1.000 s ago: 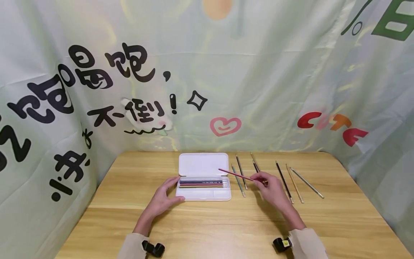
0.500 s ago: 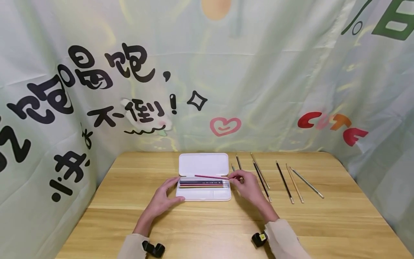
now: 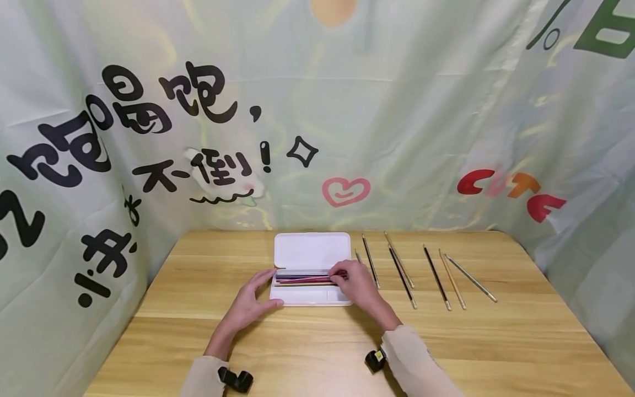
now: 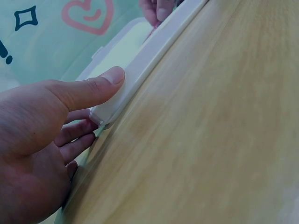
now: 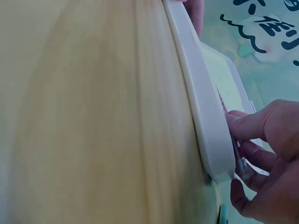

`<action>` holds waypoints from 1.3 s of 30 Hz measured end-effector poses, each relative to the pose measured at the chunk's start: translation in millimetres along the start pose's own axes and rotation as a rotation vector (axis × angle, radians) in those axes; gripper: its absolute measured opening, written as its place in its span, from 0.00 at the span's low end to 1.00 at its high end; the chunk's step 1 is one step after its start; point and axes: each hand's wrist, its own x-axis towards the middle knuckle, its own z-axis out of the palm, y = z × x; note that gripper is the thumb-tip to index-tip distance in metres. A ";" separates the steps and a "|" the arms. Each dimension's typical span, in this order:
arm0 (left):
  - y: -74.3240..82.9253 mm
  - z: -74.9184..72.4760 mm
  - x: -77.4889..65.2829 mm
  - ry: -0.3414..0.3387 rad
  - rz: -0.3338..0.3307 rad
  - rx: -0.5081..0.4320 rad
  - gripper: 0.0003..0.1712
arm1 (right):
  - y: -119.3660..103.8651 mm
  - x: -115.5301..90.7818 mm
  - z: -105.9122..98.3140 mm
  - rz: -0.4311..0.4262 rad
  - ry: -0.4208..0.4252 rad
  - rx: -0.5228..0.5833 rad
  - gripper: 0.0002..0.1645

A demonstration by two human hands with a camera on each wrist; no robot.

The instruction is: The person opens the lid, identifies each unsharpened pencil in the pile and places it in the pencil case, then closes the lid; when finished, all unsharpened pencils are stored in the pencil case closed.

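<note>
A white pencil case lies with its lid folded back on the table, and several pencils are in its rear part. My left hand holds its left end, with the thumb against the front wall and the fingers around the corner. Over the right part of the case, my right hand pinches a red pencil between thumb and fingers. That pencil lies nearly lengthwise over the others; the fingers hide its right end in the head view.
Right of the case, several loose pencils lie on the wooden table: a black pencil close by, another black pencil beside a natural-wood one, and a grey pencil farthest right. A printed curtain hangs behind the table.
My right hand has moved left with the red pencil, from above the loose pencils to the case, and lowered it among the pencils inside. My left hand has stayed in place.
</note>
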 end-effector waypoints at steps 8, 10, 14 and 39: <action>0.4 -2.1 0.6 0.005 0.002 0.005 0.49 | -7.4 2.7 6.6 0.000 -0.018 -0.107 0.08; 0.6 -2.6 0.7 0.005 0.001 0.007 0.49 | -6.6 3.2 7.8 0.001 -0.017 -0.117 0.08; 1.4 -2.7 1.2 0.006 0.001 0.008 0.49 | -6.2 3.9 8.5 0.008 -0.011 -0.114 0.08; 0.0 -0.2 -0.5 0.005 -0.010 -0.013 0.49 | 16.0 30.2 -37.2 0.158 0.216 0.202 0.09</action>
